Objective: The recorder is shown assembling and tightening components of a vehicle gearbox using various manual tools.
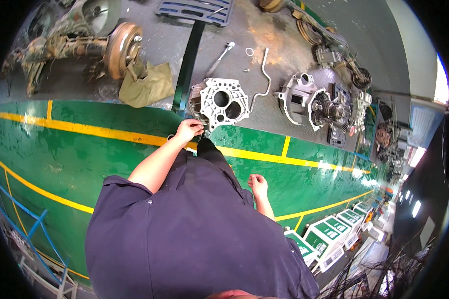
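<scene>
My left hand (189, 130) is at the lower left edge of a silver cast-metal gearbox housing (238, 94) with round bores, which sits at the table's near edge. Its fingers are pinched together against or just beside the casting; whatever lies between them is hidden. Away from the table, my right hand (258, 185) hangs at my side over the floor, fingers curled in and nothing visible in them. Behind the housing lie a ratchet wrench (219, 60), a thin white ring (249, 51), a small bolt (246, 70) and a bent metal pipe (268, 79).
Farther right on the metal table (279, 47) stand an open gearbox casing (297, 97) and a gear set (332, 109). To the left are a rusty axle with a drum (122, 50) and an olive cloth bag (147, 84). A blue tool tray (197, 9) lies at the back.
</scene>
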A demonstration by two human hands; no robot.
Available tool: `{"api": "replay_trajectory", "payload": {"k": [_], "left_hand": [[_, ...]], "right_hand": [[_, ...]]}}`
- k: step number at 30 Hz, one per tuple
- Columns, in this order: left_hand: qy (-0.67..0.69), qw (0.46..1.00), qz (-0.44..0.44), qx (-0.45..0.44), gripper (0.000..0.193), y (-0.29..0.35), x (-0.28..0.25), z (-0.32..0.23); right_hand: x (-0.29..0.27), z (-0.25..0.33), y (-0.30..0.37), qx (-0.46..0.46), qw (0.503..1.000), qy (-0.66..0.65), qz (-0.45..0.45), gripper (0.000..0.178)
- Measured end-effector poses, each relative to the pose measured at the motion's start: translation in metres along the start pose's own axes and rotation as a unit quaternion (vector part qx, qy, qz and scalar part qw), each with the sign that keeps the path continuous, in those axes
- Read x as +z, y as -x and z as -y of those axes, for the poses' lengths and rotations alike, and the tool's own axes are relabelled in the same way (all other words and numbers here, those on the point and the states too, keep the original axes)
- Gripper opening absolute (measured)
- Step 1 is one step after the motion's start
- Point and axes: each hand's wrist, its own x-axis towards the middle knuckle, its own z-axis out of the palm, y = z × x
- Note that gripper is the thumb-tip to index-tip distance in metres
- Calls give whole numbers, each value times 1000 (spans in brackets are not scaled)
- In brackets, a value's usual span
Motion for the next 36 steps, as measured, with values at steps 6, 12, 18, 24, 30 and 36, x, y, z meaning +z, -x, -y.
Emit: {"api": "replay_trajectory", "payload": {"k": [6, 12, 18, 24, 30, 36], "left_hand": [[-15, 996, -66, 61, 16, -2, 0, 15], [-14, 992, -106, 63, 20, 5, 11, 12], [-30, 982, -172, 77, 22, -8, 20, 7], [-68, 959, -272, 44, 49, -20, 13, 26], [-54, 939, -333, 70, 32, -14, 23, 27], [-68, 927, -367, 25, 43, -8, 30, 37]], "right_hand": [[-8, -32, -6, 66, 997, -21, -20, 17], [-14, -10, -40, 51, 998, -36, 15, 17], [-25, 35, -106, 26, 997, 31, 66, 19], [-17, 130, -201, -119, 978, 121, 119, 19], [28, 245, -290, -268, 940, 175, 123, 20], [111, 313, -348, -435, 853, 283, 56, 31]]}}
